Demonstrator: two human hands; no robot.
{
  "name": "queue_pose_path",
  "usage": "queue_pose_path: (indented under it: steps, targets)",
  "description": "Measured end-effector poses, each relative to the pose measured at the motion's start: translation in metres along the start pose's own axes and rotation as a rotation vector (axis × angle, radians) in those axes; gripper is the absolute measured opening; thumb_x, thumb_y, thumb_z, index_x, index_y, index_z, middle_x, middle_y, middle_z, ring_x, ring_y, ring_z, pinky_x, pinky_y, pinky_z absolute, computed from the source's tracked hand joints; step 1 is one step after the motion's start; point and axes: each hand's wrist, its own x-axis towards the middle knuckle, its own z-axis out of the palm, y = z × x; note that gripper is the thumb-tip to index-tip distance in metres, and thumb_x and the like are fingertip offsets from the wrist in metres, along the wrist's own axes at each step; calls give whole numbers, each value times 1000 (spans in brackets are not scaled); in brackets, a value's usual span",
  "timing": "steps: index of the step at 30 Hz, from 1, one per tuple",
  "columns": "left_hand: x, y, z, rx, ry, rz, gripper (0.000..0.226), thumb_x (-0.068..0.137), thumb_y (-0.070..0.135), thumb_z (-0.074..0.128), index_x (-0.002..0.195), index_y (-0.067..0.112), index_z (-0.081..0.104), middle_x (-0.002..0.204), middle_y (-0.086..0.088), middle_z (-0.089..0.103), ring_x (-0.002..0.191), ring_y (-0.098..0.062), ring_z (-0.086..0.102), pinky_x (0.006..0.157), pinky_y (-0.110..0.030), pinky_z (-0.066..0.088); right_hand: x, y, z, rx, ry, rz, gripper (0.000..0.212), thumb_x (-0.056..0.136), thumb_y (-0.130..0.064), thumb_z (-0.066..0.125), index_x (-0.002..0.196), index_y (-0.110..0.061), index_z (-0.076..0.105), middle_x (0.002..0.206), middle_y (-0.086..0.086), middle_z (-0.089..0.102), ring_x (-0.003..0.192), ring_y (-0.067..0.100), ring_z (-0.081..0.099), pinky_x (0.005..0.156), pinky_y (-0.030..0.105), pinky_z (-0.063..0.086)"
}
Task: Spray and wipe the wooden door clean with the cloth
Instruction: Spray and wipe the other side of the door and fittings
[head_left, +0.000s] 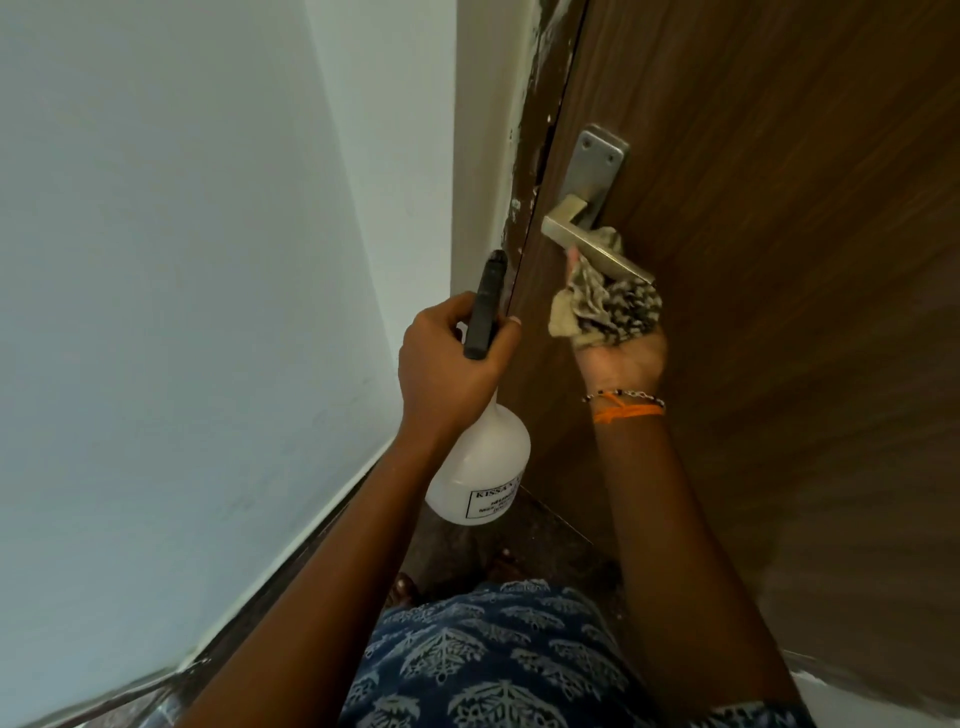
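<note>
Far left, a pale wall (182, 260) runs down to a dark skirting strip (291, 566) at the floor. Next, the white door frame (483, 156), paint chipped along its edge. Left hand (452, 364) wraps around the neck of a white spray bottle (480, 467), grip clamped on it just below the black spray head (485, 304), which points up toward the door edge; the bottle body hangs below the hand, printed label partly readable, tilted right. Dark floor (540, 540) shows below the bottle. Right of that, the wooden door (779, 260), brown grain, fills the right side. Silver lever handle (592, 244) on its backplate (597, 166) sits near the door's left edge. Right hand (623, 353) is palm up under the lever, grip closed on a bunched cloth (608, 306), beige with a dark speckled pattern; the cloth is pressed against the underside of the lever and touches the door face. Bead bracelet and orange thread (626, 408) on the right wrist. Bottom centre, blue patterned garment (493, 660).
</note>
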Motion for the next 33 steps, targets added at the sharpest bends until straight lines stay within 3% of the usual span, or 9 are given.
queue_pose_path:
  steps: [3,5,7,12,15,19,24,30,33]
  targets:
    - [4,0,5,-18,-29,21,31,74,50,54,76,21,62,62,6,58,63,-25,61,66,-45,57,-10,-25,-18,-69,102,-79,44,99,-27,27,114,1,57,81,23,71,69,35,71,57,46,59]
    - [4,1,8,-21,-47,31,22,75,46,56,73,25,59,61,7,57,62,-25,60,66,-45,56,-19,-41,-23,-260,207,-107,47,101,-29,26,115,-2,62,82,18,72,67,27,72,52,35,58]
    - [4,2,10,-27,-57,39,22,73,50,54,71,28,58,61,7,57,61,-24,60,65,-41,55,-31,-53,-20,-555,287,-244,43,100,-29,32,93,-12,70,79,8,72,68,18,71,55,27,56]
    - [4,-1,9,-42,-64,39,26,70,54,52,70,29,58,60,8,56,60,-18,58,63,-34,52,-37,-39,33,-1558,113,-1068,17,96,-23,52,109,-15,58,99,-8,59,84,-11,54,74,11,43]
    - [5,-2,8,-30,-52,37,13,77,41,57,67,32,54,58,9,54,58,-18,56,63,-33,50,4,-20,61,-2151,10,-1422,27,91,-19,60,117,-15,59,124,7,54,108,16,51,83,23,42]
    - [8,-3,6,-16,-28,24,13,78,40,56,68,33,53,60,9,55,59,-15,55,64,-35,52,49,-7,57,-2641,-71,-1605,33,74,-10,74,106,-12,65,113,8,62,97,27,41,70,35,51]
    - [12,-4,6,-34,-27,15,15,79,37,58,69,26,57,59,7,55,59,-19,57,65,-42,54,33,-20,55,-2766,-270,-1414,23,88,-13,61,111,-7,63,124,11,57,107,30,38,91,35,38]
    - [15,2,15,-58,-35,21,14,74,43,59,66,32,55,57,9,53,59,-21,55,62,-43,52,21,-31,52,-2620,-109,-853,32,103,-31,35,122,-14,54,126,9,56,116,28,51,91,33,34]
    - [19,3,21,-66,-35,0,10,76,37,59,68,33,55,59,9,54,60,-20,56,65,-45,54,34,-33,50,-2545,24,-766,39,103,-39,29,115,-15,57,119,12,61,114,33,53,83,35,33]
